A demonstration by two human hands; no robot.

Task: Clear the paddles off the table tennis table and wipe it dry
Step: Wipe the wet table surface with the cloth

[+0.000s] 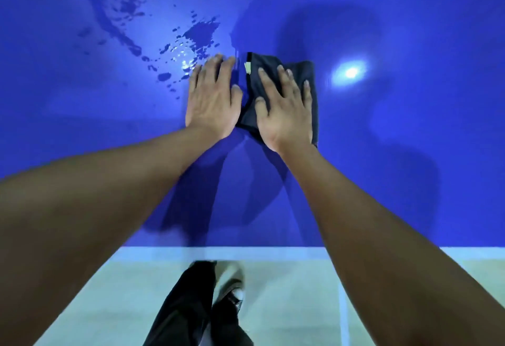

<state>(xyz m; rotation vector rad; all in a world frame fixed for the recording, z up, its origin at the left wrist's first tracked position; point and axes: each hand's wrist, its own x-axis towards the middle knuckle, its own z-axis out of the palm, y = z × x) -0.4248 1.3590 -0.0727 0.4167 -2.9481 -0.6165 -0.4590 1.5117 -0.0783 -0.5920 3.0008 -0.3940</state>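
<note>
Your right hand (284, 107) is spread flat, pressing a crumpled dark fabric cloth (300, 83) onto the glossy blue table tennis table (410, 154). Your left hand (213, 99) lies flat on bare tabletop just beside it, fingers together. Beaded water puddles (191, 36) sit past your left fingertips.

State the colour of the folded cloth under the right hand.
The folded cloth is dark navy, almost black; head view.

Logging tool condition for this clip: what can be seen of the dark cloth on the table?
The cloth is dark, near-black fabric, folded into a rough pad, with a small pale tag at its far left edge. It lies flat on the blue table under the right hand, whose straight, spread fingers press it. Water drops lie to its far left.
</note>
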